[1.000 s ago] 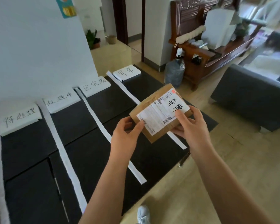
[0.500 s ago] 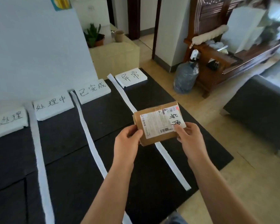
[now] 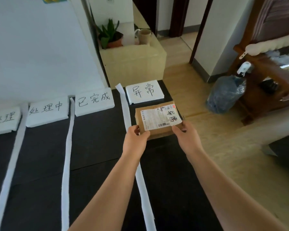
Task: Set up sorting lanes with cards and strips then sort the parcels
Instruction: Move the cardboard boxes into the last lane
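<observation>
Parcel (image 3: pixel 157 120) marked 异常 has moved far and right from above the white strip (image 3: pixel 126 112). It now lies low in the rightmost lane, just on the near side of the matching 异常 card (image 3: pixel 144 93). I cannot tell whether it touches the black mat (image 3: pixel 98 139). The left hand (image 3: pixel 136 139) grips its near-left corner and the right hand (image 3: pixel 186 137) its near-right corner, thumbs on top. The lane looks correct, so only the release seems left.

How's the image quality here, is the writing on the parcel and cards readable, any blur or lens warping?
Head view: soft even daylight, no glare; writing on the parcel and the rightmost card reads sharply; the leftmost card is cropped by the frame edge; the white strips curve slightly, likely wide-angle distortion; the wooden bench at right looks smeared.
</observation>
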